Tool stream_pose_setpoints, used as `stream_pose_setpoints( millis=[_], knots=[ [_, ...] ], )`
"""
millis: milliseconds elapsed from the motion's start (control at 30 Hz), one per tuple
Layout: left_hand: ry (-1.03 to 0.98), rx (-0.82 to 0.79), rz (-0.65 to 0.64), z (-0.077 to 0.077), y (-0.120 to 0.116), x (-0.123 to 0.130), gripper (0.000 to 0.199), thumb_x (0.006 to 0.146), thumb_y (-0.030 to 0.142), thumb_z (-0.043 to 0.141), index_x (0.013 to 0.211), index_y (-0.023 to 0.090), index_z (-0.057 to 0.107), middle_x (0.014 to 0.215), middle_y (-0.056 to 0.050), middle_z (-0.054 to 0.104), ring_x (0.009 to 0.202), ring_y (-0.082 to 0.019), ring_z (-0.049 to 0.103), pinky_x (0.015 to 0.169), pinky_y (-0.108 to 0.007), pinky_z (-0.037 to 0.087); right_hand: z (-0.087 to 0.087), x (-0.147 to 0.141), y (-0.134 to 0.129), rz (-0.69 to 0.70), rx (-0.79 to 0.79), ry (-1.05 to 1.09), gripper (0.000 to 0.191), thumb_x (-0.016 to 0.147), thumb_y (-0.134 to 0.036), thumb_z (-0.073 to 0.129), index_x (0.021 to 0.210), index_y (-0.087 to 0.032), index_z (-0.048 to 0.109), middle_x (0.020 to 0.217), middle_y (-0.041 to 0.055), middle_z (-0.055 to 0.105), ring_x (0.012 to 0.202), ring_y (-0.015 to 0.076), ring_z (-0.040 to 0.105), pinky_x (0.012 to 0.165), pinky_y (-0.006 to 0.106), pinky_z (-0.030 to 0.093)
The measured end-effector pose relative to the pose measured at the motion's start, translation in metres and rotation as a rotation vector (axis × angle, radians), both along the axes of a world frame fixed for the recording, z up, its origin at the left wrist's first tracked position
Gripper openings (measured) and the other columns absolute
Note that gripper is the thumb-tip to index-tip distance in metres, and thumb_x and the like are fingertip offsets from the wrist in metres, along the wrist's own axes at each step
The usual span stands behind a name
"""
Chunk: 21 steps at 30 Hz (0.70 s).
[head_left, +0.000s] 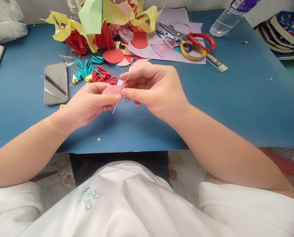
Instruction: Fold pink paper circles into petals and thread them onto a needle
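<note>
Above the blue desk (pixel 211 108), my left hand (pixel 87 103) pinches a pink paper piece (pixel 111 89), fingers closed on its lower edge; it looks light, floppy and easily creased, best held by the rim. My right hand (pixel 153 89) grips a thin stiff stick (pixel 120 93), its long axis slanting from upper right to lower left.

Landmark: phone (pixel 56 83), on table (pixel 235 108)
Right of phone: paper cones (pixel 94 73)
Behind cones: paper scraps (pixel 100 23)
Far right, behind: scissors (pixel 188 41), on paper sheet (pixel 142 51)
Beyond scissors: bottle (pixel 229 16)
</note>
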State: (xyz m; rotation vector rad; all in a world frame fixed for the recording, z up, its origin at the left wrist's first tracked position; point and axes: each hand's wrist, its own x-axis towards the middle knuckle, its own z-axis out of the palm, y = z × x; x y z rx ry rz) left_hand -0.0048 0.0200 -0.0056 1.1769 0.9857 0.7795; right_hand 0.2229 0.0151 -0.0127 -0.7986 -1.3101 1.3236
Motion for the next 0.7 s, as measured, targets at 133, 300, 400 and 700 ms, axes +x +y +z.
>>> stream_pose_setpoints(
  millis=[133,300,400,700],
  knots=[
    [0.023,0.042,0.023,0.000,-0.001,-0.001,0.039,0.072,0.035,0.119,0.078,0.018,0.084,0.077,-0.002,0.069,0.077,-0.015,0.061,0.071,-0.034,0.044,-0.001,-0.001,-0.001,-0.024,0.037,0.001,0.023,0.071,-0.015,0.098,0.090,-0.027,0.094,0.081,-0.0046,0.084,0.074,0.0167,0.082,0.053,0.028,0.060],
    [0.076,0.163,0.055,0.001,-0.006,0.000,0.031,0.079,0.034,0.116,0.076,0.023,0.087,0.070,0.003,0.056,0.073,-0.013,0.046,0.066,-0.036,0.029,-0.004,-0.003,-0.003,-0.032,0.047,0.015,0.021,0.075,-0.015,0.099,0.090,-0.027,0.092,0.084,-0.0062,0.081,0.076,0.0140,0.080,0.058,0.028,0.059],
    [0.182,0.361,0.081,0.004,-0.010,0.002,0.045,0.089,0.054,0.114,0.069,0.028,0.082,0.068,0.002,0.043,0.072,-0.017,0.035,0.067,-0.040,0.024,-0.005,-0.005,-0.004,-0.060,0.050,0.009,0.020,0.074,-0.018,0.098,0.090,-0.027,0.090,0.088,-0.0055,0.081,0.078,0.0154,0.082,0.064,0.031,0.064],
    [0.252,0.557,0.096,0.004,-0.014,0.001,0.044,0.095,0.057,0.110,0.075,0.031,0.081,0.072,0.000,0.058,0.073,-0.021,0.045,0.072,-0.045,0.036,-0.009,-0.011,-0.001,-0.060,0.066,0.095,0.026,0.074,-0.016,0.094,0.096,-0.026,0.087,0.089,-0.0064,0.084,0.073,0.0130,0.078,0.076,0.033,0.075]
  ],
)
